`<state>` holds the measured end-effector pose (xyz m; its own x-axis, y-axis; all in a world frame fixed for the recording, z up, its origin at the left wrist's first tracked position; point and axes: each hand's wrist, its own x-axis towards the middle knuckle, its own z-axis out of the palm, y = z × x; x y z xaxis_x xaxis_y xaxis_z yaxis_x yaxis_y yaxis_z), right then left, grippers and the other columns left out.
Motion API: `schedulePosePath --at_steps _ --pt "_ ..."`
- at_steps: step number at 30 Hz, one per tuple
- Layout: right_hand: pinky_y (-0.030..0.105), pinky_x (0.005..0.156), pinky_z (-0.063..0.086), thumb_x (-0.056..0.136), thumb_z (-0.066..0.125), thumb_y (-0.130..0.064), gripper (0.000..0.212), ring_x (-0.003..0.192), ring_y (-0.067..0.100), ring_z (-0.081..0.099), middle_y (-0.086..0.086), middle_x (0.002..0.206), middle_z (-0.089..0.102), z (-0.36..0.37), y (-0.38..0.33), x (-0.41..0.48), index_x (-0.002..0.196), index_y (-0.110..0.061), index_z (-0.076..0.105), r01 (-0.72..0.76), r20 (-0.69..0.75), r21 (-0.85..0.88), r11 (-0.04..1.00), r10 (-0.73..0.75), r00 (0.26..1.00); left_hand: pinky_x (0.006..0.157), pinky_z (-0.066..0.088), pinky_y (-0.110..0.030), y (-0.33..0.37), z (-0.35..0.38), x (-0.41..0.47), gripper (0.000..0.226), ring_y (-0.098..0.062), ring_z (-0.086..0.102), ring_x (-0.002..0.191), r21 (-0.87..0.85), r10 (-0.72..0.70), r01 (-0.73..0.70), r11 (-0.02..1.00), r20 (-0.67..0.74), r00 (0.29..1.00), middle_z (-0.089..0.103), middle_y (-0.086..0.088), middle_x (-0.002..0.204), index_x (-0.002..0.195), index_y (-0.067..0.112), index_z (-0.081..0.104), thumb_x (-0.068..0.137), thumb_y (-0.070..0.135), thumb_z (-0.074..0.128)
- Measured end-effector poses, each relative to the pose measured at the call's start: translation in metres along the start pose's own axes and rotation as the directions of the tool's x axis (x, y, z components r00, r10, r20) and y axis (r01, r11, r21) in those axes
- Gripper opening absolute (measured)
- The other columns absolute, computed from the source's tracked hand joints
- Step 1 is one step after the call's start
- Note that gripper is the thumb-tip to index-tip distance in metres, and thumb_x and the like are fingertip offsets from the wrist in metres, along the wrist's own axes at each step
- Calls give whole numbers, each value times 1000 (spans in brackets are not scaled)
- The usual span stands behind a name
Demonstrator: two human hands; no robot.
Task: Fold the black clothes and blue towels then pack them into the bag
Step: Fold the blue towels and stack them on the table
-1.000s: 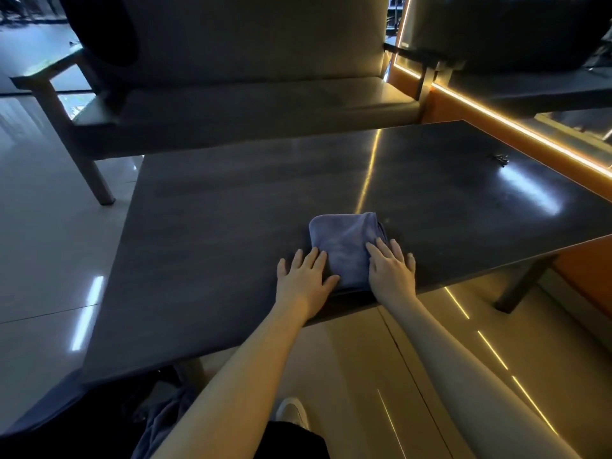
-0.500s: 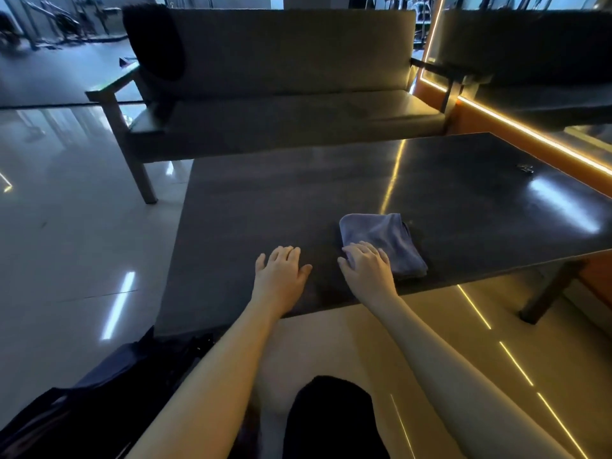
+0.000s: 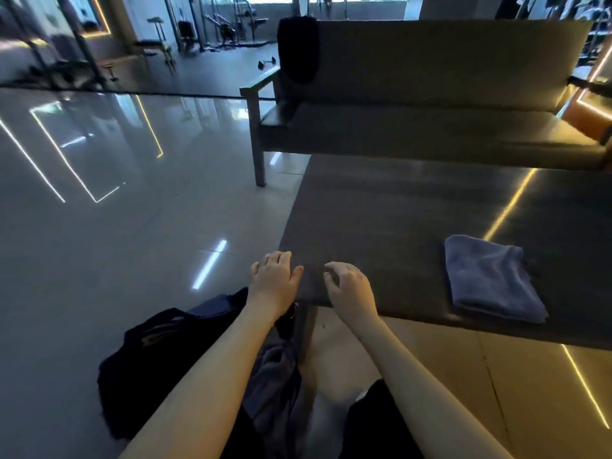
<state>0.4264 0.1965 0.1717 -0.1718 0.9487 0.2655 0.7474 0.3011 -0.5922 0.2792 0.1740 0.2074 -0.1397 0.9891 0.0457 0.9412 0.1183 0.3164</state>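
- A dark, soft fabric bag (image 3: 149,369) is being shown slumped on the glossy tiled floor (image 3: 132,226) at the lower left, partly covered by the left forearm.
- A crumpled bluish-purple cloth (image 3: 275,385) is being shown just beside the bag; whether it is lying inside the bag's mouth cannot be told.
- The left hand (image 3: 275,279) is being held palm down at the near left corner of the dark rectangular wood-grain table (image 3: 381,220). Its fingers are loosely curled and nothing is being gripped; contact with the tabletop cannot be confirmed.
- A black garment (image 3: 298,48) is being shown draped over the left end of the backrest of the grey cushioned sofa (image 3: 430,127) behind the table.
- The right hand (image 3: 347,286) is being held just beside the left one, over the table's near edge, with its fingers relaxed and bent and nothing held.
- A folded blue terry towel (image 3: 490,279) is being left flat on the table near its front edge, well apart from both hands and touched by neither.
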Motion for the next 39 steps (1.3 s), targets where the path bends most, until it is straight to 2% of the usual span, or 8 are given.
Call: schedulePosePath --at_steps 4,12,17,24,29,33,36,39 --pt "27 96 42 96 52 -15 28 114 20 57 8 119 65 30 -32 -11 120 -7 63 95 49 99 991 -100 994 106 29 -40 -41 -8 -20 46 -24 37 131 -5 -149 149 989 -60 987 42 -8 142 136 10 42 100 37 34" --pt "24 87 44 95 51 -13 25 106 19 61 5 113 68 83 -67 -46 112 -10 68 163 171 170 972 -192 966 103 33 -41 -123 14 -56 47 -27 38 129 -105 -386 387 916 30 922 43 -11 140 136 9 42 100 39 32" --pt "26 84 47 96 48 -18 26 103 16 61 1 113 67 119 -62 -56 114 -13 67 75 355 107 991 -109 928 103 33 -40 -161 55 -58 47 -25 37 130 -157 -402 417 895 120 908 41 -9 141 137 11 42 100 39 34" --pt "33 91 46 95 45 -21 34 112 23 55 3 125 57 171 -57 -40 126 -16 57 81 678 -84 993 -2 735 101 38 -39 -197 139 -63 48 -25 41 127 -219 -438 509 832 303 846 42 -8 140 139 12 41 100 40 35" --pt "31 73 42 93 44 -18 21 97 24 57 6 103 60 204 -30 -39 106 -14 60 54 677 -140 989 56 734 101 38 -40 -219 194 -63 45 -26 42 125 -249 -425 536 807 385 819 44 -8 137 136 12 44 100 37 37" --pt "24 71 36 96 43 -18 24 102 21 56 7 111 59 232 -17 -50 114 -12 57 109 703 -197 974 63 709 98 41 -41 -230 229 -64 40 -28 47 118 -230 -448 578 783 437 780 49 -10 129 128 10 49 99 36 38" --pt "27 69 41 98 42 -17 27 98 22 58 8 113 60 247 -8 -55 121 -12 55 35 713 -211 977 130 689 92 45 -43 -229 244 -59 37 -27 50 109 -164 -438 579 799 500 747 49 -9 121 121 11 51 99 37 36" --pt "29 79 46 99 42 -16 31 104 23 58 9 120 59 254 8 -62 127 -9 52 -97 705 -232 968 236 669 92 46 -44 -229 258 -57 37 -27 49 110 -116 -393 524 844 533 750 49 -9 123 124 12 50 98 36 37"
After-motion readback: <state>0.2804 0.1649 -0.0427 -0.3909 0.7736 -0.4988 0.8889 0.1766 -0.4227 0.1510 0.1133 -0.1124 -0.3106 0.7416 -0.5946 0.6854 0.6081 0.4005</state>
